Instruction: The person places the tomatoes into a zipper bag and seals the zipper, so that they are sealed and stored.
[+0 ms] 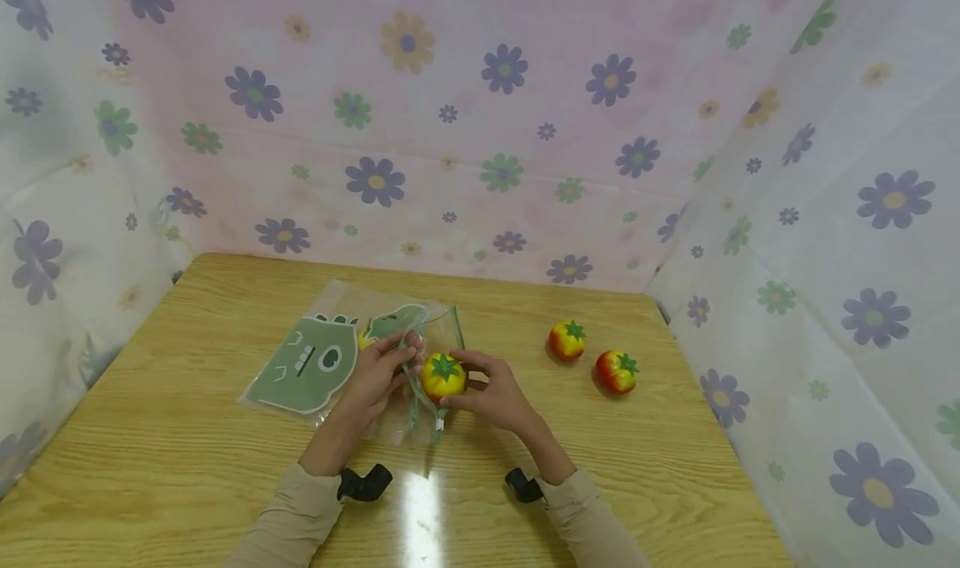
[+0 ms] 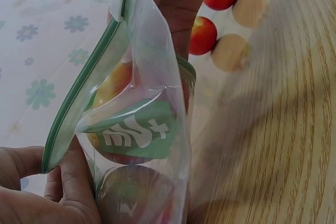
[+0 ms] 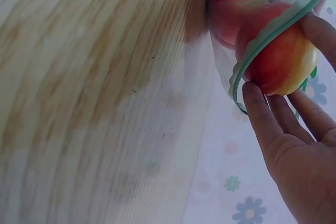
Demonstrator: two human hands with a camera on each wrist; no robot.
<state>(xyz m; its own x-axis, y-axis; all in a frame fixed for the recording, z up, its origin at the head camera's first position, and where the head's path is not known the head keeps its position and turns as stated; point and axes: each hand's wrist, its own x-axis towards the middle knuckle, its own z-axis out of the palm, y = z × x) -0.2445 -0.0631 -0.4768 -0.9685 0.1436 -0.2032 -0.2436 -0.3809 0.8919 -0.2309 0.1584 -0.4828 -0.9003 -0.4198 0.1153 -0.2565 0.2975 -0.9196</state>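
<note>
A clear zip bag with a green cartoon face and a green zip edge lies on the table, its mouth spread toward the right. My left hand pinches the zip edge of the bag, as the left wrist view shows with the fingers. In my right hand is a yellow and red toy tomato with a green leafy top, held between thumb and fingers inside the bag's mouth. Behind it, a second toy tomato shows through the plastic in the right wrist view.
Two more toy tomatoes stand on the wooden table to the right of my right hand. A flower-printed cloth rises behind the table and along both sides. Black wrist mounts sit on both cuffs.
</note>
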